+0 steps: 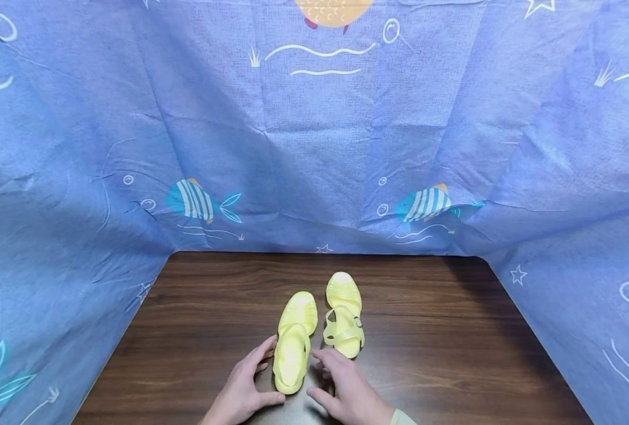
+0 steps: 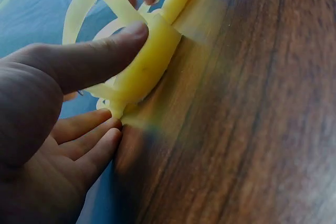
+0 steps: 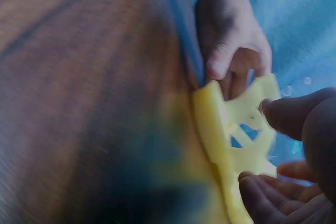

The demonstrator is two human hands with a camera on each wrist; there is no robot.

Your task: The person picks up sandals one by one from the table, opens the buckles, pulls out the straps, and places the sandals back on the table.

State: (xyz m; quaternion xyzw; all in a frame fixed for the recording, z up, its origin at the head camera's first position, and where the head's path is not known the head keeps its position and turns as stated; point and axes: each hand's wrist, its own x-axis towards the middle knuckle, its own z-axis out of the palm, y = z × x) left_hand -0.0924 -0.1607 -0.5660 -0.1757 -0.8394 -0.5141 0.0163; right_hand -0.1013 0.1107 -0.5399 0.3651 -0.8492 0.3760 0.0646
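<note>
Two yellow jelly sandals lie upright on the brown table, toes pointing away from me. The nearer left sandal (image 1: 291, 354) sits between my hands. Along its left side is my left hand (image 1: 243, 381), fingertips right at its edge and thumb by the heel; in the left wrist view the straight thumb overlaps the sandal. My right hand (image 1: 344, 382) is on the other side, thumb and fingers spread with a gap to that sandal in the head view. Its fingertips are just below the heel of the farther right sandal (image 1: 342, 289), whose ankle strap has a small buckle (image 1: 358, 322).
The dark wood-grain table (image 1: 442, 354) extends to both sides and behind the sandals. Blue cloth (image 1: 314, 159) printed with fish and bubbles hangs around its back and sides.
</note>
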